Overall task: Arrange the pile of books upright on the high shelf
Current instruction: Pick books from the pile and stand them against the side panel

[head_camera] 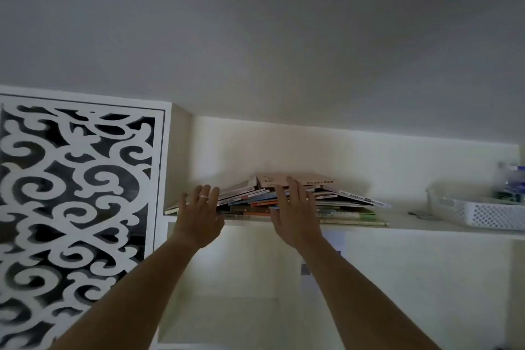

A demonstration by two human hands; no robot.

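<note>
We've got both arms up at the high shelf [412,226]. The pile of books [335,202] lies flat and messy on it. Our left hand [199,216] and right hand [295,216] reach at its front, fingers spread, gripping nothing. A white basket [483,214] sits further right.

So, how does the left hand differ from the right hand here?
The left hand wears a ring; the right hand shows none. The left hand is at the left end of the pile of books, while the right hand is in front of its middle. Both are raised to the high shelf with fingers spread and straight, gripping nothing.
</note>
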